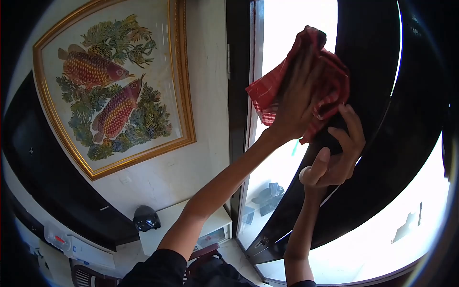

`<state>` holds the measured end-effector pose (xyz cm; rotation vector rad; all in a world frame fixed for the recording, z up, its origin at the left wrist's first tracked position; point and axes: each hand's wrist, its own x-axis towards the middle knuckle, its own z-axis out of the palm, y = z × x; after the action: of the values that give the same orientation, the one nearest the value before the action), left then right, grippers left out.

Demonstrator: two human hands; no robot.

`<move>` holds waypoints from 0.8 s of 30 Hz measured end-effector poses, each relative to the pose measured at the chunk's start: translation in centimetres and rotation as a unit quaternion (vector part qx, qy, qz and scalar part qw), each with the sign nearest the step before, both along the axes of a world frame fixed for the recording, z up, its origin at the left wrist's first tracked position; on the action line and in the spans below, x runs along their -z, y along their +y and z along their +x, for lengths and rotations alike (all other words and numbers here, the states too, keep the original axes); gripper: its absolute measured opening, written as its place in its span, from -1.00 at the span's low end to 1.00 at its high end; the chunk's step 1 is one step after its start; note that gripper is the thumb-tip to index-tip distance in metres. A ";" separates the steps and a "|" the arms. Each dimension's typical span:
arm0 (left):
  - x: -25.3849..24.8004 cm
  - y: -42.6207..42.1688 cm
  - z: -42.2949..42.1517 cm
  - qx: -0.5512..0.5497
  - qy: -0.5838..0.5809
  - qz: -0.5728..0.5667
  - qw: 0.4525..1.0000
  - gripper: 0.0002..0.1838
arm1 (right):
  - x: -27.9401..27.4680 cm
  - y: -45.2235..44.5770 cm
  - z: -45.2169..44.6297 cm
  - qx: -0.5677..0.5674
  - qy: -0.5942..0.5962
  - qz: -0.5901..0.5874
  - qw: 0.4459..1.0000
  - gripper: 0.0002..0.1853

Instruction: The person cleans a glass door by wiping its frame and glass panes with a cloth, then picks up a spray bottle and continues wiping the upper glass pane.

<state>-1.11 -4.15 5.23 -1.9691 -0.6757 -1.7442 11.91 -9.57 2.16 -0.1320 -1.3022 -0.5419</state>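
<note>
A red cloth with white checks is bunched up high against a dark door and the bright glass panel beside it. My left hand presses on the cloth with its fingers stretched upward, holding it against the surface. Folds of the cloth partly hide the fingertips. Just below and to the right, my right hand is raised with fingers apart and half curled, and nothing shows in it. Its fingertips come close to the cloth's lower right edge; I cannot tell whether they touch.
A gold-framed fish picture hangs on the wall at left. Below stands a low white cabinet with a black object on it. A dark chair is near my body. The door handle sits low.
</note>
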 end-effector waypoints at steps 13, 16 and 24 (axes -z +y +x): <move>30.8 0.6 -0.5 -0.005 0.067 -0.333 0.940 0.00 | 1.4 -0.1 -0.3 -0.048 0.040 -0.038 0.997 -0.77; 26.9 0.1 -0.5 0.037 0.030 -0.303 0.952 -0.02 | 1.2 -0.4 -0.1 -0.041 0.023 -0.041 0.998 -0.76; 10.3 1.5 -2.4 0.103 0.038 -0.133 0.985 -0.16 | 1.6 -0.6 0.0 -0.011 0.010 -0.049 0.999 -0.60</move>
<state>-3.46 -2.65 -5.08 -2.3478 -0.7329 -1.7590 11.95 -10.16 0.59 -0.2028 -1.3090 -0.4570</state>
